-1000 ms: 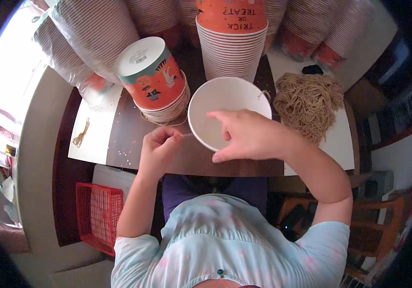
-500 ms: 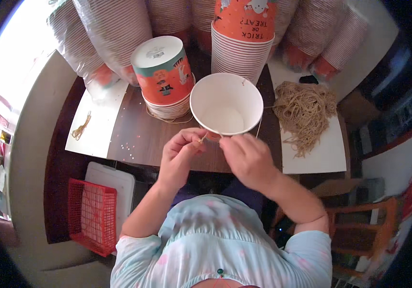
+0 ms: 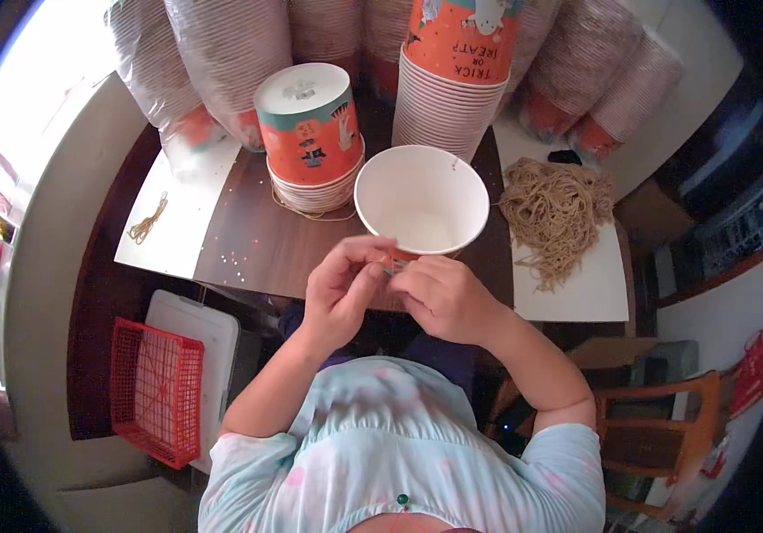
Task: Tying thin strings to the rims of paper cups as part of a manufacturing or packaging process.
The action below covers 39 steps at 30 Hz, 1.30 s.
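Note:
A white paper bucket stands upright at the table's near edge, its open mouth facing me and a little of its orange outside showing below the rim. Just in front of that rim my left hand is closed, thumb and fingers pinched on a thin tan cord. Right beside it, my right hand is closed too, fingertips meeting the left ones at the cord; the cord itself is mostly hidden between them. A small knot of cord shows on the inner wall near the bucket's far right rim.
Upside-down printed buckets form a short stack at left and a tall stack behind. A tangled heap of tan cords lies at right; a small cord bundle lies at left. Bagged stacks line the back. A red basket stands lower left.
My hands have come closer together, fingertips now meeting at the cord in front of the bucket. The cord that showed between them is now mostly covered. The view has shifted slightly.

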Each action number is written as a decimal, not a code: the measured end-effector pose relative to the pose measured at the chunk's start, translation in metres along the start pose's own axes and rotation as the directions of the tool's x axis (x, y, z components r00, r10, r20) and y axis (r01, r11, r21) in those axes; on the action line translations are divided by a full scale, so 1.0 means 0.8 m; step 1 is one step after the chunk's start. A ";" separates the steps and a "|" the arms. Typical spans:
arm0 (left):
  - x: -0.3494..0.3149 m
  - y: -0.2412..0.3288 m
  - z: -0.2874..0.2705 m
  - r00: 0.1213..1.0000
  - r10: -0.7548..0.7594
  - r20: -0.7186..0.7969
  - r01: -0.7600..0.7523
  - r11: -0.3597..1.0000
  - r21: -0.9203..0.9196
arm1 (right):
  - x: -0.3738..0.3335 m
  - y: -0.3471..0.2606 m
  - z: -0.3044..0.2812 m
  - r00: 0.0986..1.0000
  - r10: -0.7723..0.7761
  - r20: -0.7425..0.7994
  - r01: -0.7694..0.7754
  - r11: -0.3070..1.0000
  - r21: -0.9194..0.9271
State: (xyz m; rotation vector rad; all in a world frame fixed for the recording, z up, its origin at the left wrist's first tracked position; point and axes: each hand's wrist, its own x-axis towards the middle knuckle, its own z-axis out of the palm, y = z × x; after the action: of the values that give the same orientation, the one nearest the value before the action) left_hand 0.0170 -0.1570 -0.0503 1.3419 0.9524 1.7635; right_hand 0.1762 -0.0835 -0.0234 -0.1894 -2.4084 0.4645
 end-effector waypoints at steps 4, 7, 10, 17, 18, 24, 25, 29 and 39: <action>0.010 -0.009 -0.012 0.987 -0.163 0.002 0.163 0.985 -0.064 | -0.001 0.012 0.003 0.993 0.122 0.006 -0.121 0.981 0.150; 0.010 -0.009 -0.011 0.992 -0.121 0.021 0.121 0.993 0.010 | -0.003 0.014 0.010 0.971 0.236 -0.042 -0.223 0.953 0.205; 0.010 -0.014 -0.024 0.971 0.165 0.173 -0.226 0.865 0.447 | -0.013 0.004 0.025 0.972 0.216 -0.092 -0.197 0.964 0.179; 0.019 0.012 -0.023 0.899 0.266 0.347 -0.430 0.682 0.591 | 0.005 -0.018 0.002 0.998 0.000 -0.065 0.001 1.000 0.019; 0.021 0.013 -0.023 0.900 0.267 0.346 -0.430 0.681 0.593 | 0.013 -0.021 -0.008 0.998 -0.001 -0.064 0.003 1.000 0.020; 0.024 0.020 -0.025 0.924 0.032 0.380 -0.260 0.783 0.565 | 0.070 -0.002 -0.066 0.892 0.081 0.444 -0.112 0.993 0.042; 0.020 0.017 -0.023 0.957 -0.083 0.278 -0.046 0.903 0.428 | 0.078 0.010 -0.076 0.876 0.100 0.472 -0.129 0.991 0.029; 0.020 0.017 -0.021 0.919 -0.353 0.174 0.360 0.933 -0.006 | 0.089 0.050 -0.093 0.883 0.277 0.379 -0.269 0.960 -0.076; 0.024 0.007 -0.029 0.821 -0.544 0.174 0.568 0.743 -0.356 | 0.018 -0.032 -0.061 0.909 0.412 0.070 -0.418 0.896 0.153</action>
State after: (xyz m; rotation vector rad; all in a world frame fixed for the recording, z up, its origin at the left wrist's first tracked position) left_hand -0.0100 -0.1461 -0.0412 0.7352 0.7990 1.3385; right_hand 0.1962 -0.0900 0.0300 -0.6348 -2.3475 0.8648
